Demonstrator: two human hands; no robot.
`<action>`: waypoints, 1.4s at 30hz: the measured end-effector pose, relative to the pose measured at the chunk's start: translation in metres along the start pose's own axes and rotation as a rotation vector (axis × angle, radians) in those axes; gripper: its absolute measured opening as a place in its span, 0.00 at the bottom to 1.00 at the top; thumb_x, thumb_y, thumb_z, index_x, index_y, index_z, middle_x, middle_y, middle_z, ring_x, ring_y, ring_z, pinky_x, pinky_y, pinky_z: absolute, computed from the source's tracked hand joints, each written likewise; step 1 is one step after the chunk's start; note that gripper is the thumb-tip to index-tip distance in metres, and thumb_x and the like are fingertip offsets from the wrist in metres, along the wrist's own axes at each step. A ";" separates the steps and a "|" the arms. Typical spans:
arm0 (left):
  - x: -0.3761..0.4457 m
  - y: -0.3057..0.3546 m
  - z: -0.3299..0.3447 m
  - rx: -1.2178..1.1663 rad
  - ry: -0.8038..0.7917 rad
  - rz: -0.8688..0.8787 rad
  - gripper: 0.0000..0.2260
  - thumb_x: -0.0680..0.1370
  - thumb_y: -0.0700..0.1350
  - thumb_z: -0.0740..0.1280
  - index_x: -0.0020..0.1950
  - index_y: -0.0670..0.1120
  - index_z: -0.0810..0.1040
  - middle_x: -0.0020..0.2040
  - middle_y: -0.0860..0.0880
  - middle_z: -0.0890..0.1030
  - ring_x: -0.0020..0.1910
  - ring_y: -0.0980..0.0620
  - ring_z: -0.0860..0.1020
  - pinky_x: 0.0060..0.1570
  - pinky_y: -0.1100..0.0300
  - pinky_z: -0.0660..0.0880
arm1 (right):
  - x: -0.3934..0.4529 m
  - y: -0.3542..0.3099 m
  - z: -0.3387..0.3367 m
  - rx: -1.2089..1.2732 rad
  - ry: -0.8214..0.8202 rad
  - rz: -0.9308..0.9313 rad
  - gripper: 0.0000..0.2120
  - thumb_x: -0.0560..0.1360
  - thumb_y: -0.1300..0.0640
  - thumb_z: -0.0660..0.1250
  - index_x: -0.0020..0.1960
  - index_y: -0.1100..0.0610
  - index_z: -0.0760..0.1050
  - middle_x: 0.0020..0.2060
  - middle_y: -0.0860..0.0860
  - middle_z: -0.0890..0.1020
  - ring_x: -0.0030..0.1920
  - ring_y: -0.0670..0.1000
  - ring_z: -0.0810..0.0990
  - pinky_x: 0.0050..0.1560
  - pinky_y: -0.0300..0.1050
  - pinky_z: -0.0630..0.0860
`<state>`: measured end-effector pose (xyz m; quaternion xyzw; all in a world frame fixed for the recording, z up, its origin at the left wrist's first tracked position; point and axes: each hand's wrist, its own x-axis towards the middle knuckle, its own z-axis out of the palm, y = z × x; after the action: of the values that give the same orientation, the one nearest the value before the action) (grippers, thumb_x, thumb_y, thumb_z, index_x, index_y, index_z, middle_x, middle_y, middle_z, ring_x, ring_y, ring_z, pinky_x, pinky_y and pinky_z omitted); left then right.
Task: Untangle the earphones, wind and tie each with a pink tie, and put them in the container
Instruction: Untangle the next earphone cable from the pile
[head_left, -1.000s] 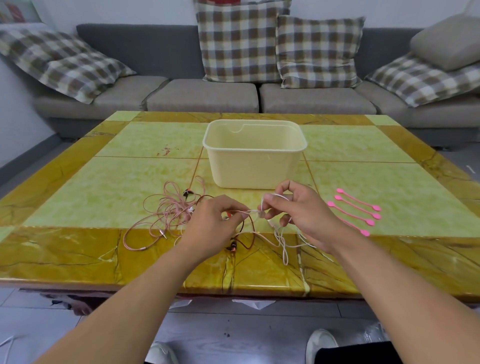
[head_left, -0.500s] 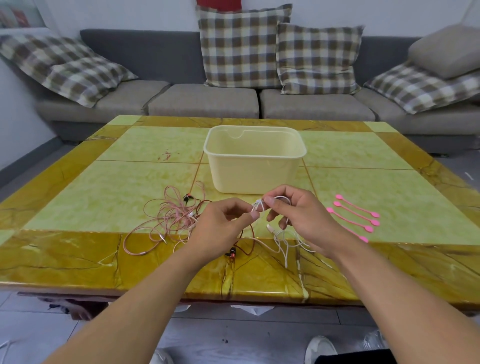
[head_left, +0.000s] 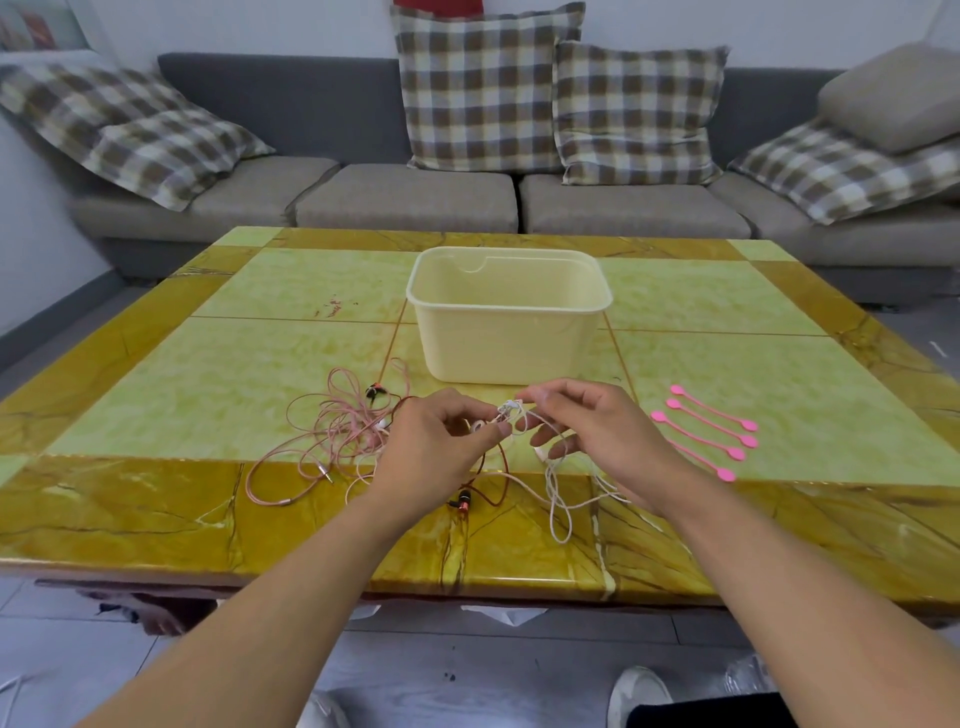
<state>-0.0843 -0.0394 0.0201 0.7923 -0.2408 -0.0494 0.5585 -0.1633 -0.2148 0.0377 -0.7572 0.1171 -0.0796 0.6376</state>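
Two hands meet over the near edge of the table (head_left: 156, 364), a glossy top of pale green panels framed in amber marble. Beyond it runs a grey sofa (head_left: 405, 202) with checked cushions (head_left: 483, 88); grey floor tiles show below the table's front edge.

The left hand (head_left: 431, 452) pinches a white earphone cable (head_left: 558, 499) between thumb and forefinger, and the right hand (head_left: 592, 436) pinches the same cable just beside it, fingertips nearly touching at a small knot. The white cable hangs from both hands and loops onto the amber border. Left of the hands lies the pink earphone tangle (head_left: 332, 431), with a dark red cable (head_left: 498, 478) running under the left hand to an earbud at the border.

The cream container (head_left: 509, 338) stands upright behind the hands, well apart from the tangle. Four pink ties (head_left: 701, 431) lie in a row to the right, the nearest partly hidden by the right wrist.

The knot itself is too small to read, and how the red and pink cables cross beneath the left hand is hidden. Both forearms are cut off by the lower frame, and white shoes peek in at the bottom. Bare green surface spreads left of the container and right beyond the ties.
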 end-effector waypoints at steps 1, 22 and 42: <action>0.000 0.000 0.000 0.015 0.002 0.009 0.04 0.73 0.45 0.78 0.41 0.52 0.85 0.33 0.53 0.77 0.28 0.62 0.70 0.30 0.71 0.66 | 0.000 -0.001 0.000 -0.034 0.010 -0.009 0.07 0.78 0.50 0.71 0.51 0.51 0.85 0.43 0.50 0.88 0.41 0.48 0.84 0.41 0.43 0.79; -0.002 0.006 -0.003 -0.174 -0.204 -0.191 0.15 0.85 0.51 0.61 0.53 0.39 0.77 0.41 0.47 0.87 0.44 0.52 0.86 0.49 0.61 0.78 | -0.005 0.001 0.005 -0.422 0.201 -0.047 0.01 0.74 0.50 0.75 0.44 0.45 0.85 0.44 0.38 0.84 0.45 0.36 0.81 0.42 0.35 0.71; 0.013 -0.010 -0.020 0.757 -0.064 -0.040 0.13 0.73 0.65 0.71 0.45 0.57 0.77 0.36 0.58 0.80 0.41 0.56 0.79 0.36 0.58 0.70 | 0.006 -0.004 0.007 0.111 0.406 0.044 0.02 0.79 0.59 0.70 0.49 0.53 0.81 0.29 0.44 0.78 0.29 0.43 0.75 0.37 0.42 0.76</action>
<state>-0.0625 -0.0250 0.0212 0.9451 -0.2440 0.0074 0.2172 -0.1553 -0.2095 0.0406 -0.6867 0.2554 -0.2230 0.6431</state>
